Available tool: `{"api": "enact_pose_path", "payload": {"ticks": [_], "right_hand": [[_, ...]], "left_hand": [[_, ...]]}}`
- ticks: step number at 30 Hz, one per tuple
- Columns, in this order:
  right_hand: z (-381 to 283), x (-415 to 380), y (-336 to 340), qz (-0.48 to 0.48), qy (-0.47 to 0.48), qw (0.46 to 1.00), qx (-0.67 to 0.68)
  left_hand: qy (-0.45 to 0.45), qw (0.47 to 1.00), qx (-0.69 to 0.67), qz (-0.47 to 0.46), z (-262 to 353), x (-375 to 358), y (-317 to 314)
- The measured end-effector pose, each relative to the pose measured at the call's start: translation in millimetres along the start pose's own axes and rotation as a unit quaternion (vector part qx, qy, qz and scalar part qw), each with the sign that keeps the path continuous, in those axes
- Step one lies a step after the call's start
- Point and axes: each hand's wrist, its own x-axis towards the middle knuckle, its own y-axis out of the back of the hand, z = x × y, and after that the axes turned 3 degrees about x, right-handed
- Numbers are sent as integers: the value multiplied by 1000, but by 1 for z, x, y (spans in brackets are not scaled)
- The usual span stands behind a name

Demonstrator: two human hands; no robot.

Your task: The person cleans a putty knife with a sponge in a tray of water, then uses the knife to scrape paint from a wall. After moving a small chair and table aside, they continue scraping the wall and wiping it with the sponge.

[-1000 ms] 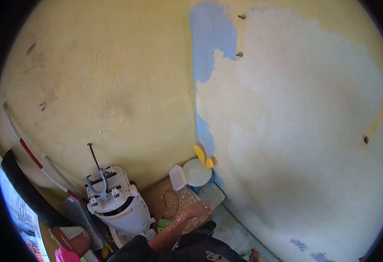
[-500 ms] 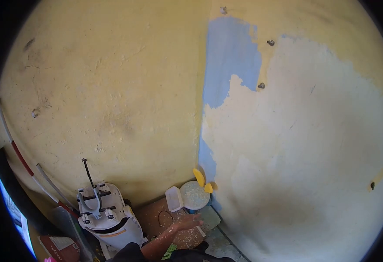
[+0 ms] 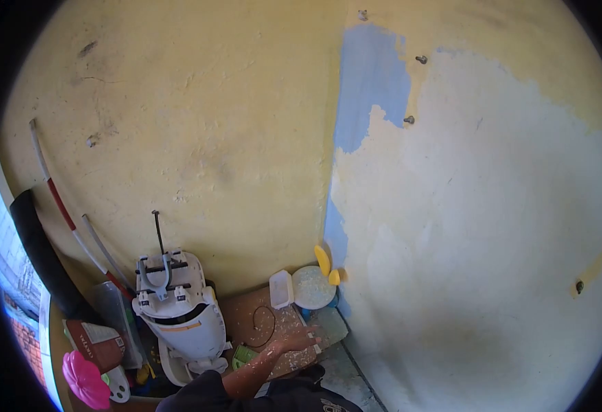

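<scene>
My left hand (image 3: 297, 340), dusted with pale flakes, reaches out low in the view from a dark sleeve (image 3: 201, 393). Its fingers look stretched out over a brown board (image 3: 242, 309) strewn with paint chips. Close by the fingertips is a small whitish piece (image 3: 317, 349). Beyond the hand stand a round flake-covered lid (image 3: 315, 288) and a white plastic tub (image 3: 281, 289). A thin dark cord (image 3: 265, 326) curls on the board beside my wrist. My right hand is out of view.
A patchy wall (image 3: 466, 206) with a blue area (image 3: 373, 75) and screws meets a yellow wall (image 3: 212, 123). Yellow pieces (image 3: 322, 261) lean in the corner. Leftward are a white plastic seat-like item (image 3: 188, 329), a black roll (image 3: 50, 254), poles (image 3: 61, 199) and a pink flower-shaped object (image 3: 85, 380).
The view has tilted down and turned left, bringing more of the left side and the pink object into sight. My left hand stays over the board, its fingers shifted slightly.
</scene>
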Motion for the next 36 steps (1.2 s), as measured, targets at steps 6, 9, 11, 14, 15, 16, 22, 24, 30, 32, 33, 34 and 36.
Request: {"api": "enact_pose_path", "payload": {"ticks": [6,9,11,14,15,16,22,24,30,32,33,34,36], "right_hand": [[3,6,17,10,44,998,36],[22,1,15,13,53,997,59],[38,-7,7,13,54,996,76],[60,-17,-4,21,58,992,111],[64,-20,-5,26,61,990,122],[68,-23,-5,32,65,988,133],[-73,-134,-21,-109,92,964,224],[-107,-144,-24,-156,78,962,211],[-226,-211,-62,-292,164,934,120],[-261,-226,-78,-290,177,934,113],[-276,-232,-87,-291,182,933,103],[-291,-234,-96,-291,190,931,110],[-325,-246,-112,-298,196,928,107]], "left_hand": [[42,995,-87,12,-11,-43,-35],[39,993,-96,57,-21,-60,-60],[83,993,-81,21,22,-99,-33],[83,995,-35,34,17,-109,-42],[82,996,-33,32,13,-110,-46],[88,994,-42,51,9,-111,-52],[111,975,-122,150,25,-98,-50],[105,972,-113,179,36,-87,-45],[6,955,-234,181,33,-9,-31],[-31,960,-261,97,30,25,-24],[-35,959,-264,96,31,38,-18],[-54,959,-268,80,38,47,-7],[-71,956,-277,59,47,68,8]]}}
